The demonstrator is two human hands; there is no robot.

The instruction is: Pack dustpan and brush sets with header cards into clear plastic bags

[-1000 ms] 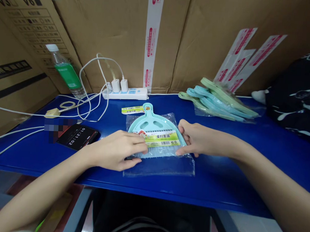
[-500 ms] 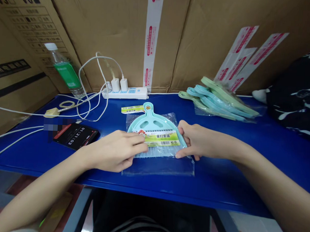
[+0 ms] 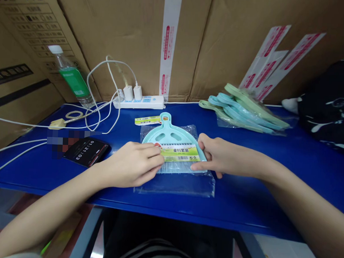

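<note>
A light blue mini dustpan with a green and white label card lies in a clear plastic bag on the blue table. My left hand pinches the left side of the dustpan and bag. My right hand grips the right side, thumb on top and a finger pressing the bag's front. A small loose label lies just behind the dustpan's handle.
A stack of bagged green and blue dustpans sits at back right. A power strip with chargers and white cables, a water bottle and a phone are at left. Cardboard boxes stand behind, a dark bag at right.
Both hands stay on the bagged dustpan; the fingers have shifted slightly inward along its front edge. The view has tilted a little.
</note>
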